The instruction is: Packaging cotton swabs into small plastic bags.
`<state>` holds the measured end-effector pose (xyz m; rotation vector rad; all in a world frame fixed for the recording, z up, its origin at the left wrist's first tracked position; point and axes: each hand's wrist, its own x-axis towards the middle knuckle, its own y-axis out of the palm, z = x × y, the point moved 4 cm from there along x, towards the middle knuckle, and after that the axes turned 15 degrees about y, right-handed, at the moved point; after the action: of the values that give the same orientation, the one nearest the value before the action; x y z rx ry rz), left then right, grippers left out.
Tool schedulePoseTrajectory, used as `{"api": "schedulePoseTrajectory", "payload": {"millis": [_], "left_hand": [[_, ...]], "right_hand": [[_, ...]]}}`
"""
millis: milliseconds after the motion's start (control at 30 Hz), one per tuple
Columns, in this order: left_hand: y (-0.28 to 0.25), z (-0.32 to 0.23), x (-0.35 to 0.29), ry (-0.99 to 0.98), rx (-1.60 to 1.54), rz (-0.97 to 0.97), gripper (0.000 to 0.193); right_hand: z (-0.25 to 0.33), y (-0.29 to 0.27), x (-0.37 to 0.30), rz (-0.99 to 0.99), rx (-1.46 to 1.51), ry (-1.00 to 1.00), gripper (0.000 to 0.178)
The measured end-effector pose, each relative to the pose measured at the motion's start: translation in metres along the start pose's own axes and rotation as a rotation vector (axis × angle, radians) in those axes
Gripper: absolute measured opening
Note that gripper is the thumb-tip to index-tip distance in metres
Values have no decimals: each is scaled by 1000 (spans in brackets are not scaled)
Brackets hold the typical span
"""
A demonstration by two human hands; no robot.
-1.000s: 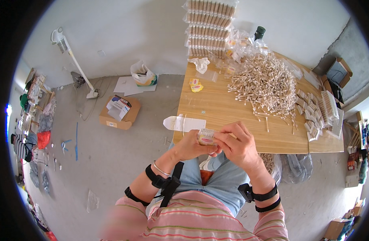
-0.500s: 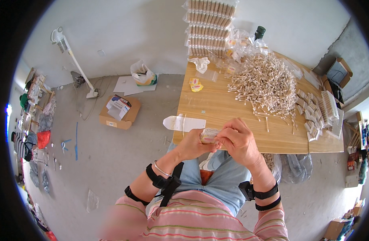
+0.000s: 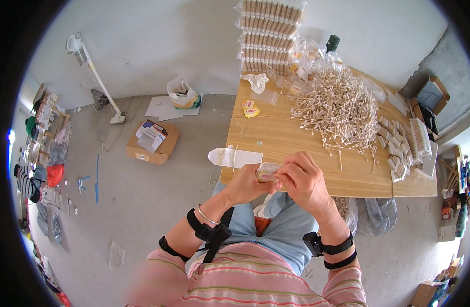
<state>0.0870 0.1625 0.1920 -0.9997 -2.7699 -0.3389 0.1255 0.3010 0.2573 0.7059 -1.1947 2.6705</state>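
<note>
- Both hands meet just over the near edge of the wooden table [image 3: 296, 169], above the person's lap; the left hand [image 3: 245, 185] and the right hand [image 3: 302, 180] close together around one small packet [image 3: 267, 172] of pale sticks
- Left fingers are curled under and around the packet, cupping its lower side; the right fingers are bent in a pinch at its right end, thumb and fingertips pressed together, with no open gap to be seen
- Whether the right fingertips hold the wrapper's edge or a few stick ends is too small to tell
- Behind the hands, a flat clear sleeve [image 3: 235, 156] lies at the table's front left corner, partly over the edge
- Farther back sits a large loose heap of sticks [image 3: 342, 105], with filled packets in rows [image 3: 406, 146] to its right and stacked bundles [image 3: 268, 36] against the wall
- Likely risk: the packet is held off the table's edge, so a slack grip could let it or loose sticks fall to the floor [image 3: 143, 204]
- A hard pinch at the end could split the thin wrapper or snap the sticks
- The overhanging sleeve looks easy to knock off with a wrist
</note>
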Motion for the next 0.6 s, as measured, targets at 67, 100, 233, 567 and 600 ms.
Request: {"api": "schedulePoseTrajectory", "payload": {"millis": [67,100,233,567,600], "left_hand": [[-1,4,-1,-24,22,-5,10],[-1,6,-1,-24,22,-6,10],[0,5,0,-19,0,2,11],[0,1,0,-52,-13,38,12],[0,2,-1,-51,-13,38,12]], "right_hand": [[-1,0,1,11,14,31,15],[-3,0,1,53,40,78,15],[-8,1,2,140,105,141,16],[-12,0,5,219,183,109,13],[-14,1,4,242,209,124,13]]}}
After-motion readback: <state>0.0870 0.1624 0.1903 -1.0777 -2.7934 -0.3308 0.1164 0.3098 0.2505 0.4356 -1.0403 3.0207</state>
